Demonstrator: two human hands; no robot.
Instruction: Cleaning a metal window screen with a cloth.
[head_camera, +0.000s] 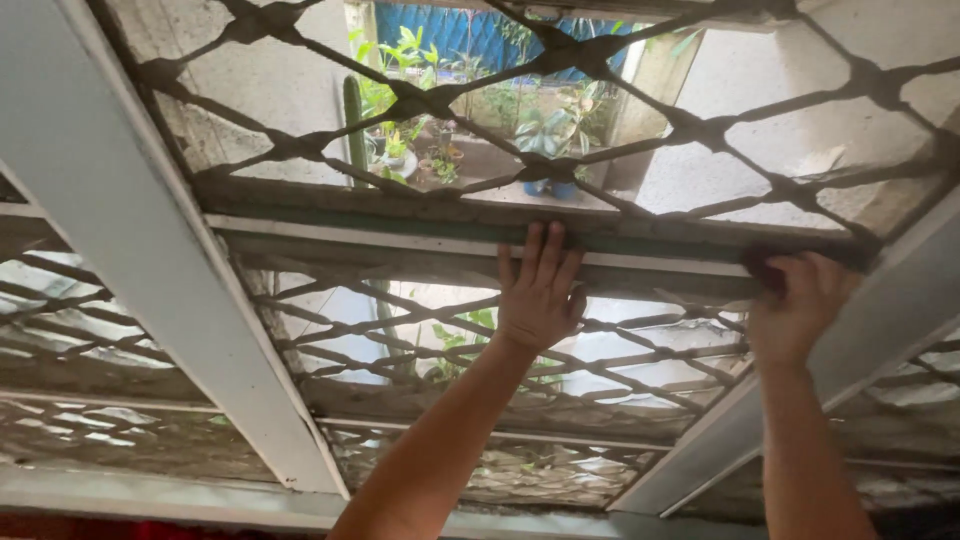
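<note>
Window rail (640, 262), flat painted metal: left hand (538, 290) pressed flat open; right hand (795, 305) gripping dark cloth (765, 268).

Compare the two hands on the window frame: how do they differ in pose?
The left hand lies flat with its fingers spread and pointing up along the horizontal frame bar; the right hand is curled at the bar's end. The left hand looks empty; the right hand seems to press a dark thing, too unclear to name. Both touch the same bar, below the diamond grille.
</note>
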